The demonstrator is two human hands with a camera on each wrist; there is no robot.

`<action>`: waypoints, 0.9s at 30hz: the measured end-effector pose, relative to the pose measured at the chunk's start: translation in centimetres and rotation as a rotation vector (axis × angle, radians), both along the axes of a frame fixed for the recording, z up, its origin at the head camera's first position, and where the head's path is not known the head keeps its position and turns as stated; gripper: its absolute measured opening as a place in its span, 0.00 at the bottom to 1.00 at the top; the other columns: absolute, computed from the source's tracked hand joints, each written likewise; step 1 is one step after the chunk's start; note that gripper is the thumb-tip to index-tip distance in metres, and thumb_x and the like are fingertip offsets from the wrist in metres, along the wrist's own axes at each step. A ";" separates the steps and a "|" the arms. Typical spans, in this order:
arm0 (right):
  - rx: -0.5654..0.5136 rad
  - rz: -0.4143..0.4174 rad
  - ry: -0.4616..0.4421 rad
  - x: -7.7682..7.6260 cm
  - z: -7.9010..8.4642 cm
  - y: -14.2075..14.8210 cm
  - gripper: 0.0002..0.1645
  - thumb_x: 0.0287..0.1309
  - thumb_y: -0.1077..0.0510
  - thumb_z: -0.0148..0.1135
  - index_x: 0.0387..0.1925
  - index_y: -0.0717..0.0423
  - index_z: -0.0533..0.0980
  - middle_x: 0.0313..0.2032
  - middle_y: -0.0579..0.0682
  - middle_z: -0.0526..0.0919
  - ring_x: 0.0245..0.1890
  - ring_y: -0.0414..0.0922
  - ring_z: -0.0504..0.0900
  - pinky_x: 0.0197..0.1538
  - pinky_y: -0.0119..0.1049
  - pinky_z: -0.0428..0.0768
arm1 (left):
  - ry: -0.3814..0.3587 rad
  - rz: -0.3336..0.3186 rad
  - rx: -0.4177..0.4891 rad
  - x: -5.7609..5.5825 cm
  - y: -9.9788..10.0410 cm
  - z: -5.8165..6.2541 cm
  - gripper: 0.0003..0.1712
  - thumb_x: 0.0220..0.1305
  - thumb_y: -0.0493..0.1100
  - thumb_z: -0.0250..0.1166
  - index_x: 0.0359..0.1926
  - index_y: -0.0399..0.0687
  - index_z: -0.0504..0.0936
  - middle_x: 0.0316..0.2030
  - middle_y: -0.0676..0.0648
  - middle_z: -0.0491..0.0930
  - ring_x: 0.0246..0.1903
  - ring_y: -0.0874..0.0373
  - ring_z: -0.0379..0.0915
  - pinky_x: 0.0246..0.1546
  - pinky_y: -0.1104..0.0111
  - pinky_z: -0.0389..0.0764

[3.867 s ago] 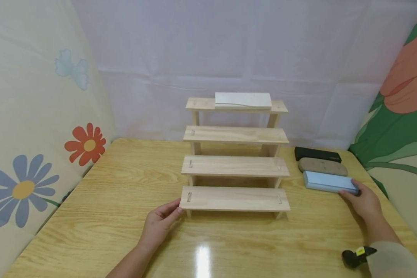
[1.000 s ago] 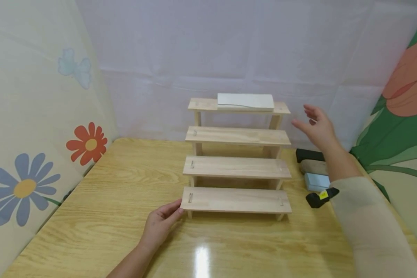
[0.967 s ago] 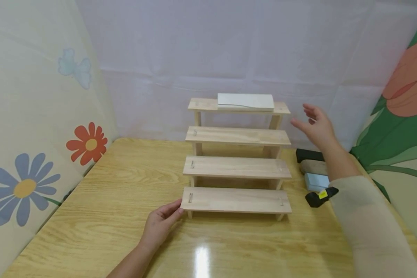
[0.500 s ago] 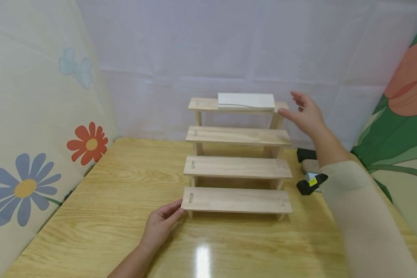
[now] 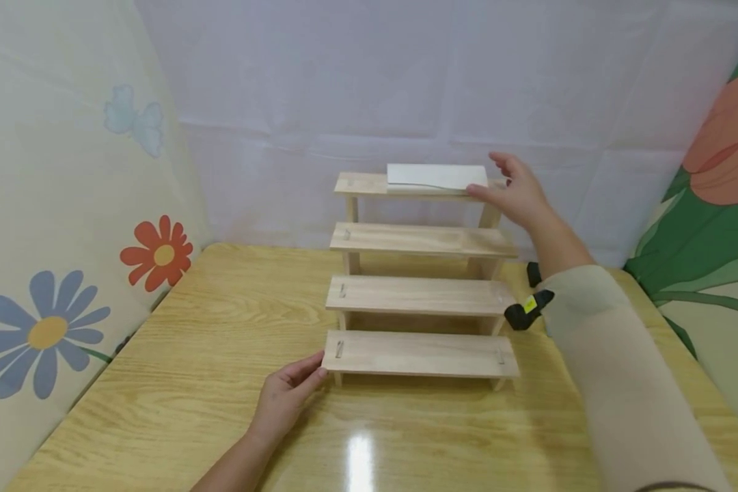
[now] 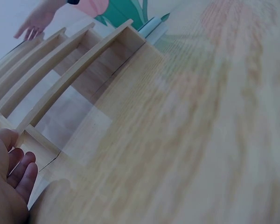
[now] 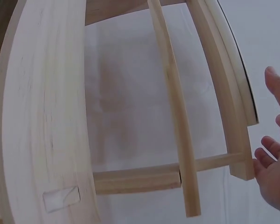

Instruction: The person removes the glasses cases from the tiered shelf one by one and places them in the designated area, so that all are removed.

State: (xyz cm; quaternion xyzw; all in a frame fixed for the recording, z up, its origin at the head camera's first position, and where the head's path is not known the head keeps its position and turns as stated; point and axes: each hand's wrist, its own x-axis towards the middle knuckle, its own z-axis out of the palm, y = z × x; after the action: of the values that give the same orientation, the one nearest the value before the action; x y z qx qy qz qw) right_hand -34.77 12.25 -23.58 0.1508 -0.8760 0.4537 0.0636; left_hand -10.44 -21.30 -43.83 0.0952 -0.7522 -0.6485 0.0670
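Note:
A four-step wooden stand (image 5: pixel 421 353) stands on the table, its lowest board's left end pinched between the thumb and fingers of my left hand (image 5: pixel 283 396). On the top step lies a white case (image 5: pixel 436 175) with a wavy flap edge. My right hand (image 5: pixel 519 195) is at that case's right end, thumb in front and fingers behind, spread apart. In the right wrist view, the fingers (image 7: pixel 268 154) are beside the end of the top board, with a gap between thumb and case.
Behind my right forearm, a black case (image 5: pixel 534 275) is mostly hidden. The left wrist view shows a light blue case (image 6: pixel 153 29) beyond the stand. A black device with a yellow label (image 5: pixel 529 309) sits at the right wrist. A white cloth (image 5: pixel 320 82) hangs behind.
My right hand has gone from the light blue case up to the top step, then left to the white case's end. My left hand stays on the lowest board.

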 end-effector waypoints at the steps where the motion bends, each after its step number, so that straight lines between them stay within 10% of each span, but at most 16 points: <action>1: 0.007 0.003 -0.001 -0.1 0.0 -0.2 0.50 0.57 0.47 0.69 0.74 0.55 0.56 0.74 0.60 0.57 0.73 0.59 0.56 0.75 0.53 0.57 | -0.002 0.000 0.000 0.0 0.0 0.0 0.20 0.63 0.35 0.66 0.55 0.33 0.80 0.55 0.36 0.81 0.43 0.74 0.79 0.43 0.79 0.81; 27: 0.161 0.031 -0.066 -1.1 0.8 -3.1 0.55 0.54 0.43 0.71 0.76 0.50 0.53 0.77 0.56 0.51 0.76 0.57 0.51 0.77 0.55 0.48 | -0.005 0.009 0.003 0.0 0.2 -0.2 0.19 0.62 0.34 0.66 0.54 0.33 0.81 0.54 0.36 0.81 0.42 0.73 0.79 0.43 0.78 0.82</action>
State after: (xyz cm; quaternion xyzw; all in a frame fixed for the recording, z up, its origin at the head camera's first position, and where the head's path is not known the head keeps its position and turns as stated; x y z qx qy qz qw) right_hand -35.85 9.19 -22.75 0.1540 -0.9088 0.3874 0.0154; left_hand -10.40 -21.10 -43.99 0.1003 -0.7510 -0.6491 0.0679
